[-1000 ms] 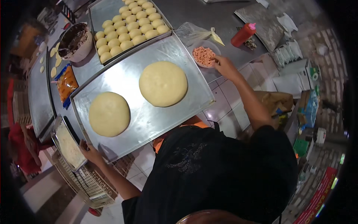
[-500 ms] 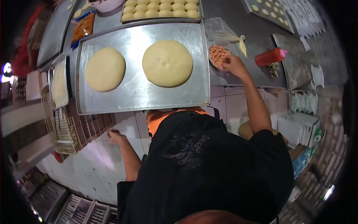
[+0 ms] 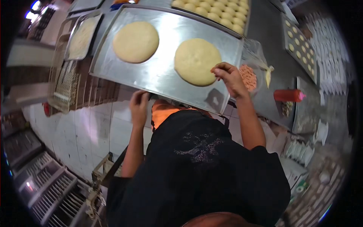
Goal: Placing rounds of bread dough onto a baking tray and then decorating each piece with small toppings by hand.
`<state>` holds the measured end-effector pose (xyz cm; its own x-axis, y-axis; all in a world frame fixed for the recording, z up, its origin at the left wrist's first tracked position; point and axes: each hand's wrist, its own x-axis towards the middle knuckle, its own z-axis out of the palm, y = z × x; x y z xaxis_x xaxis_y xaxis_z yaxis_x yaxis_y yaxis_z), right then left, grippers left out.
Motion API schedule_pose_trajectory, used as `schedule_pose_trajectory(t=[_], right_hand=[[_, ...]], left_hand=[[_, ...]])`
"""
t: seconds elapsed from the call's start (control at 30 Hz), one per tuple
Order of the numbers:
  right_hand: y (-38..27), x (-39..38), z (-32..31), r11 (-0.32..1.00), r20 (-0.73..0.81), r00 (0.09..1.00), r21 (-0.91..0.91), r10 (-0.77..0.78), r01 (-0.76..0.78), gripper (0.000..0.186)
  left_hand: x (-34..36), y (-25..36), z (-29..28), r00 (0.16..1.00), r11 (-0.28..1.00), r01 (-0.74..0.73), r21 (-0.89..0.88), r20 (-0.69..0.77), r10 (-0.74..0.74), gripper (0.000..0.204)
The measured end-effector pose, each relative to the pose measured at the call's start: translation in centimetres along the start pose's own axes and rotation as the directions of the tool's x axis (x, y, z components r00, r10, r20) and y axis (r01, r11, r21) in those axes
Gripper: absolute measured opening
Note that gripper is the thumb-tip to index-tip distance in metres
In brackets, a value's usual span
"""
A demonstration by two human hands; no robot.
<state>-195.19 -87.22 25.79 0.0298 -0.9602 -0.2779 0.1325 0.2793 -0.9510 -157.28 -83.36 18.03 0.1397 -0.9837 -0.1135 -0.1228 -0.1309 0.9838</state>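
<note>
One tray (image 3: 151, 76) bears two dough rounds (image 3: 136, 42); one bowl (image 3: 259, 81) of pink pieces (image 3: 247, 75) stands beside it. The left hand (image 3: 139, 106) is at the tray's near edge, its grip unclear; the right hand (image 3: 231, 78) pinches one orange piece (image 3: 212, 70) by the right round (image 3: 196, 60).

No legible text, no readable labels or brands, no numbers or signs made out.

1 red squeeze bottle (image 3: 286, 95) and 1 clear plastic bag (image 3: 253, 51) are on the grey metal table (image 3: 266, 24). At left, 1 shallow tray (image 3: 93, 30) holds pale contents (image 3: 81, 38), near 1 beige crate (image 3: 68, 89).
</note>
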Motion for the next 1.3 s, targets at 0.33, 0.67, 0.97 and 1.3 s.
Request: schedule_pose_trajectory(t=[0.33,0.67,0.97,1.3], right_hand=[[0.4,4.2,14.7,0.997,0.281,0.960,0.072,-0.005,-0.016,0.018],[1.4,9.6,23.9,0.994,0.167,0.982,0.039,0.092,-0.100,0.017],[4.7,13.7,30.3,0.993,0.001,0.993,0.027,0.117,-0.117,0.017],[6.1,17.6,30.3,0.880,-0.192,0.981,-0.465,0.004,-0.095,0.022]], left_hand=[[6.1,6.5,3.9,0.906,0.988,0.085,-0.127,0.423,-0.023,0.021],[13.8,4.7,-4.4,0.875,0.942,0.186,-0.279,0.483,-0.029,0.022],[19.3,2.8,-9.8,0.868,0.976,0.160,-0.147,0.491,-0.069,0.023],[22.7,1.8,-14.0,0.880,0.989,0.137,-0.053,0.466,-0.097,0.019]])
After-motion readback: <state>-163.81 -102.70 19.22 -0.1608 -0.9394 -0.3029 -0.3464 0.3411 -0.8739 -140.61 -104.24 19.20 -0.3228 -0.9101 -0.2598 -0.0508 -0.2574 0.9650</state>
